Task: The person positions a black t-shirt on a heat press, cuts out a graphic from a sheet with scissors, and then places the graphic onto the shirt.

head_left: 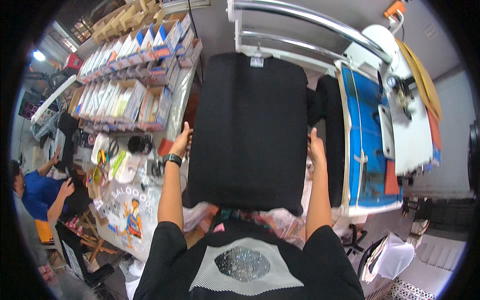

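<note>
A black T-shirt point(249, 132) lies stretched out flat and squared in front of me, with a small pale label at its collar. My left hand point(181, 142) grips its left edge, thumb up, with a dark watch on that wrist. My right hand point(316, 147) holds the opposite edge, its fingers partly hidden by the cloth. More black fabric point(327, 150) hangs just right of the shirt, beside a blue padded board point(365, 150) on a white press machine point(380, 50).
A bench point(177, 100) on the left carries rows of boxes point(115, 100), small tools and a printed transfer film point(130, 220). A person in blue point(37, 195) works at the far left. Metal rails point(305, 17) run overhead. Pale fabric point(392, 255) is draped at lower right.
</note>
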The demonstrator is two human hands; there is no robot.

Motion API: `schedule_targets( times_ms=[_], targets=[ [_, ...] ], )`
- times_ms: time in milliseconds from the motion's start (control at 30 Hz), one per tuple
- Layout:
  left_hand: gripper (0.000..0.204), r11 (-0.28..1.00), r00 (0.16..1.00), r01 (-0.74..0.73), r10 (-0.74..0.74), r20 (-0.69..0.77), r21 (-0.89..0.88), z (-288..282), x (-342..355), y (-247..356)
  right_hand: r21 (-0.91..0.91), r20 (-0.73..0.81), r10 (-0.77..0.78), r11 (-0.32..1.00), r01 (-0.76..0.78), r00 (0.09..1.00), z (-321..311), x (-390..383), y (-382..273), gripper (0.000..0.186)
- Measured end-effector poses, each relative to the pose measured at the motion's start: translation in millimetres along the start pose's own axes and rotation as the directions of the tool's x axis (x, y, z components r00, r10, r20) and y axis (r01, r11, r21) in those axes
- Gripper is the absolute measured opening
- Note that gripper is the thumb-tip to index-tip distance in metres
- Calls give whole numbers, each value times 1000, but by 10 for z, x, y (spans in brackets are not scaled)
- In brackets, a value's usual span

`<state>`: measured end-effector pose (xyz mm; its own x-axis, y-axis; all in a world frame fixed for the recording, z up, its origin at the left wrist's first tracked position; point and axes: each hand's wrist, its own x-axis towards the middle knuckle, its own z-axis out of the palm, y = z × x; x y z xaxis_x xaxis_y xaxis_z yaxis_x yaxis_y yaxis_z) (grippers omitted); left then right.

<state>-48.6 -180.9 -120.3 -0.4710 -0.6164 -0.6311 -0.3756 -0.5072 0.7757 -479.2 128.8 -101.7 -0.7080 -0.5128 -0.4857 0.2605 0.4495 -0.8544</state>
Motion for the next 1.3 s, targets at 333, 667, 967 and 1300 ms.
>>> schedule_targets(
  times_ms=[333,667,967,1300],
  targets=[
    [82,557,834,-4,460,304,-831,128,1799,328,529,-22,-206,828,187,978,-111,1479,31,99],
    [54,467,481,-824,276,-832,-321,-202,2007,1006,491,-497,-112,781,385,861,-194,1721,-454,70],
    [31,676,761,-520,89,-643,-522,-239,1984,1087,320,-423,-102,913,254,900,-416,1917,-81,41],
    [40,835,780,-462,221,-586,-300,-617,2240,848,356,-553,-131,856,376,823,-180,1944,-135,47]
  ],
)
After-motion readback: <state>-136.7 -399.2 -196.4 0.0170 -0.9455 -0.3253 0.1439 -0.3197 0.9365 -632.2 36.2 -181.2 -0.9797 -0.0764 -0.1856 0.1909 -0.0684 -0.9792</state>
